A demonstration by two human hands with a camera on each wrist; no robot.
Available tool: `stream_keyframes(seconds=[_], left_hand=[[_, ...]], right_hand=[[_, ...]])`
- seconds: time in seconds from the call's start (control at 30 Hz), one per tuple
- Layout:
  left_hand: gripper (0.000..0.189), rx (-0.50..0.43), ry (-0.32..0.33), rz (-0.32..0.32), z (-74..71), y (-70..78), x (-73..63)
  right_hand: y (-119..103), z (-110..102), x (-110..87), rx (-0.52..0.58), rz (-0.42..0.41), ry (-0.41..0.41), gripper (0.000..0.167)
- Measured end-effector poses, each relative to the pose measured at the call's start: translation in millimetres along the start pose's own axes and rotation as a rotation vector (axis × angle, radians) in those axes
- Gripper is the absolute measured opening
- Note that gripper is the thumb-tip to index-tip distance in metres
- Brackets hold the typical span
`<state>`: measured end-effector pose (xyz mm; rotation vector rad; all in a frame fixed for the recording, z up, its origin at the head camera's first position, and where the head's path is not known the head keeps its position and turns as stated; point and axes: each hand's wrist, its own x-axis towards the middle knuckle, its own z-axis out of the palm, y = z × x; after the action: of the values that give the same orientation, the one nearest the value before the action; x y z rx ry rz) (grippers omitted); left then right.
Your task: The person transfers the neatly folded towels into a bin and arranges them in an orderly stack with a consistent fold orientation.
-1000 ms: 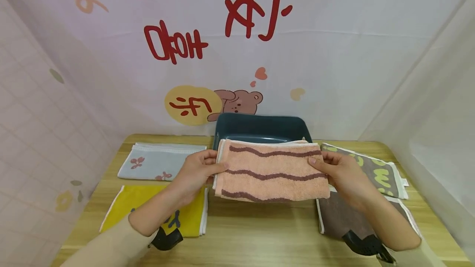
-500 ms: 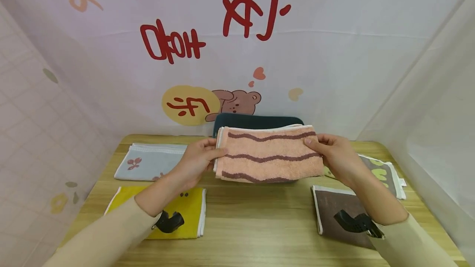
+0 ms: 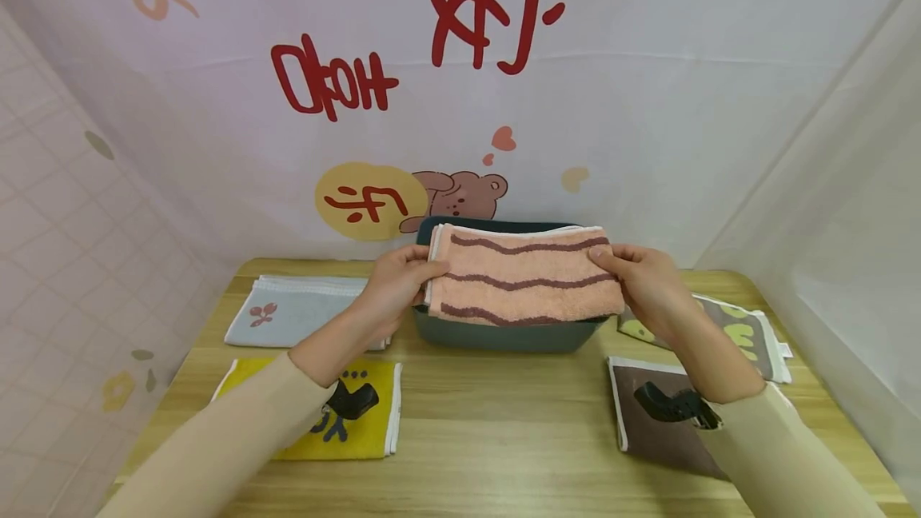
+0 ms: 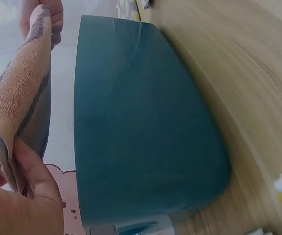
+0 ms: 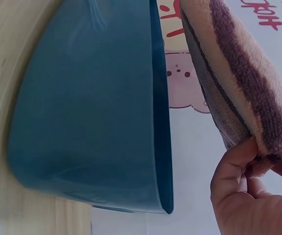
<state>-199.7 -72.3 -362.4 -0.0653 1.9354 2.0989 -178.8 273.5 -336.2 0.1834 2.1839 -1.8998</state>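
A folded peach towel (image 3: 525, 278) with wavy brown stripes and white edging is stretched between both hands. The left hand (image 3: 399, 286) pinches its left end, thumb on the near face. At the other end, the right hand (image 3: 647, 278) grips with thumb in front and fingers behind. Below the towel stands a dark teal bin (image 3: 504, 336), and the towel covers most of its opening in the head view. Both wrist views show the towel held above the rim of the bin, with a gap between them.
On the wooden table (image 3: 504, 438), a light blue towel (image 3: 295, 314) and a yellow towel (image 3: 360, 430) lie at left. A grey towel with green marks (image 3: 741, 334) and a brown towel (image 3: 655, 446) lie at right. A printed white curtain (image 3: 633, 102) hangs behind the bin.
Both hands have carried the peach towel away from the body, from in front of the bin to above it. More of the bin's front wall now shows.
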Motion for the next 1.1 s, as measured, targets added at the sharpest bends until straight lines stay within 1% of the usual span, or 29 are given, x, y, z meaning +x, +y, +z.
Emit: stream_keyframes(seconds=[0.2, 0.3, 0.4, 0.63, 0.8, 0.97, 1.1], left_hand=[[0.035, 0.015, 0.055, 0.01, 7.3, -1.1, 11.1], [0.033, 0.035, 0.086, 0.008, 10.7, -2.2, 16.0], [0.032, 0.038, 0.104, 0.004, 14.0, -2.9, 21.2], [0.033, -0.026, 0.111, -0.002, 21.7, -1.6, 33.4], [0.033, -0.047, 0.136, -0.002, 27.5, -3.1, 38.6], [0.035, -0.055, 0.146, -0.029, 29.4, -7.4, 40.6], [0.036, -0.059, 0.14, -0.049, 30.7, -9.3, 40.9]], right_hand=[[2, 1, 10.4, 0.004, 0.014, 0.001, 0.072], [4, 2, 15.6, 0.017, 0.019, 0.013, 0.07], [5, 3, 20.2, 0.011, 0.017, 0.027, 0.066], [4, 6, 30.1, -0.025, 0.029, 0.055, 0.06], [7, 7, 37.8, -0.025, 0.034, 0.067, 0.059], [11, 9, 44.6, -0.038, 0.026, 0.076, 0.057], [14, 11, 47.3, -0.064, 0.023, 0.096, 0.052]])
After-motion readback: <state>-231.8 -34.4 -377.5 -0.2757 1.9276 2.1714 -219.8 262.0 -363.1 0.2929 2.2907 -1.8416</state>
